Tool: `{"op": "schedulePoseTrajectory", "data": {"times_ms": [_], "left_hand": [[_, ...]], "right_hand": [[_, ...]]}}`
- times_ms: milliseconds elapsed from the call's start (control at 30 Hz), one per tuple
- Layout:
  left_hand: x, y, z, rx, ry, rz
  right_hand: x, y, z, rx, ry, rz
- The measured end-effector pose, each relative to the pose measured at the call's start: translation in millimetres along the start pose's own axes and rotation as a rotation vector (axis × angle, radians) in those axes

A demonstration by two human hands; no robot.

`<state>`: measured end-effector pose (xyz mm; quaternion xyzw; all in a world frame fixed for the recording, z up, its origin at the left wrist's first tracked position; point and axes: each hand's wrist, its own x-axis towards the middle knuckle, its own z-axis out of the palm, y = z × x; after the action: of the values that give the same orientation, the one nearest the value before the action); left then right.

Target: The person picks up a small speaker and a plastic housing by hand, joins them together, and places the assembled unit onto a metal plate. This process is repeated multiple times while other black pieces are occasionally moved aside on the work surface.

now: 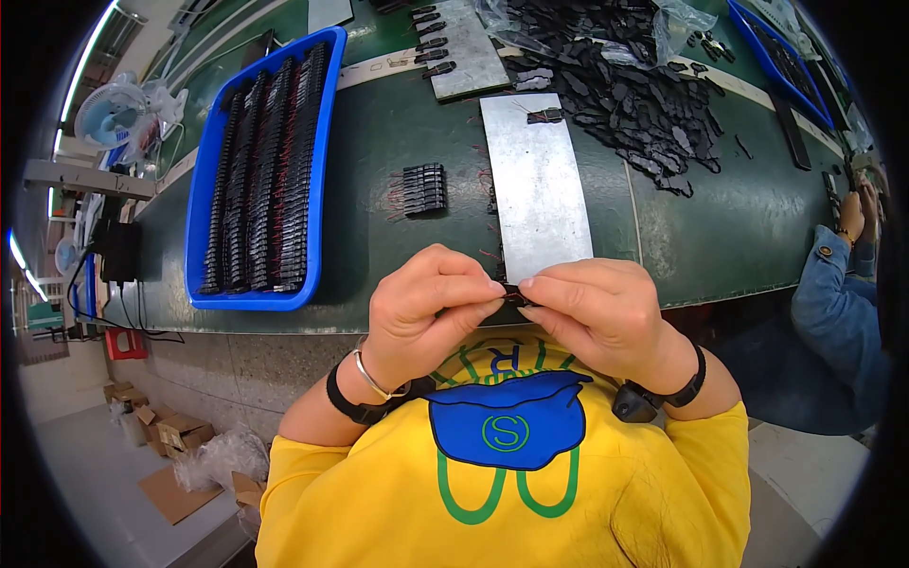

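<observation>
Close together at the near end of a bare metal plate, my left hand and my right hand are both closed in a pinch. Between their fingertips is a small dark part with thin reddish wire, mostly hidden by the fingers. On the plate's far end lies one small black part with thin leads. More red-wired parts peek out along the plate's left edge. A neat row of black parts with red wires rests on the green table, left of the plate.
A blue tray packed with rows of black parts stands at left. Flat black pieces are heaped at the far right beside clear plastic bags. A second metal plate carries several parts. At right, another person's denim sleeve reaches the table.
</observation>
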<state>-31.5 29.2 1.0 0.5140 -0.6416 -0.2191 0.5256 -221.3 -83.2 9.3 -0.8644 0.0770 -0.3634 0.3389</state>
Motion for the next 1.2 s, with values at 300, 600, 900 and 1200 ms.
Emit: {"op": "schedulePoseTrajectory", "data": {"times_ms": [300,600,900,1200], "left_hand": [[-2.5,6.8,2.8,-0.573,0.046,-0.713],[8.7,9.5,5.6,-0.523,-0.02,-0.765],[5.5,8.9,5.3,-0.453,-0.009,-0.742],[8.2,2.0,-2.6,-0.703,-0.107,-0.828]], "right_hand": [[1.5,0.4,-1.4,-0.103,0.033,-0.065],[-0.1,-0.5,2.5,-0.194,0.023,-0.106],[-2.5,2.0,4.1,-0.231,0.012,-0.141],[-6.1,8.0,1.3,-0.183,0.041,-0.171]]}}
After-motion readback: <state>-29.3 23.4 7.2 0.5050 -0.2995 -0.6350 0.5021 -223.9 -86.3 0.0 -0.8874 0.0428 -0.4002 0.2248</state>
